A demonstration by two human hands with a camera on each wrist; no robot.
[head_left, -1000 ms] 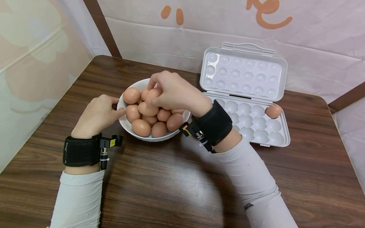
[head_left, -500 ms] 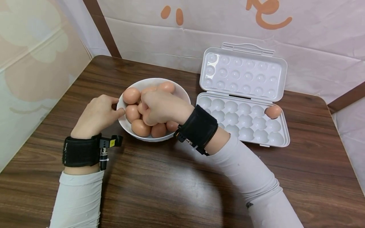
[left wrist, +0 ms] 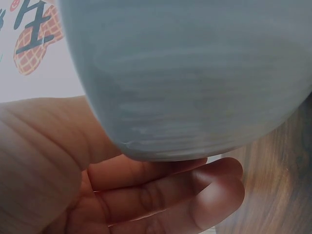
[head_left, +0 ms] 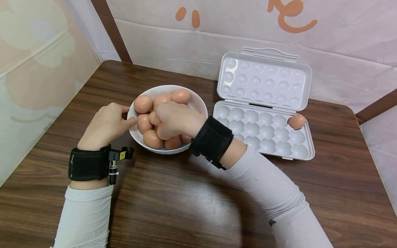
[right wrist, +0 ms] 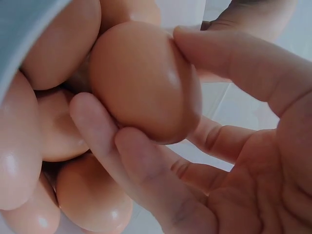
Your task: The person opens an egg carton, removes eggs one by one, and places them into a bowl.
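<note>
While the left hand (head_left: 105, 125) cups the outer wall of the white bowl (head_left: 198, 103), fingers curled against its left rim, the right hand (head_left: 176, 119) reaches into the bowl and pinches one brown egg (right wrist: 144, 83) between thumb and fingers, above the other eggs (head_left: 144, 103) piled there. That bowl sits toward the desk's (head_left: 173, 203) back edge, left of an open white egg box (head_left: 263, 79) with a single egg (head_left: 296, 121) in its right-hand row.
</note>
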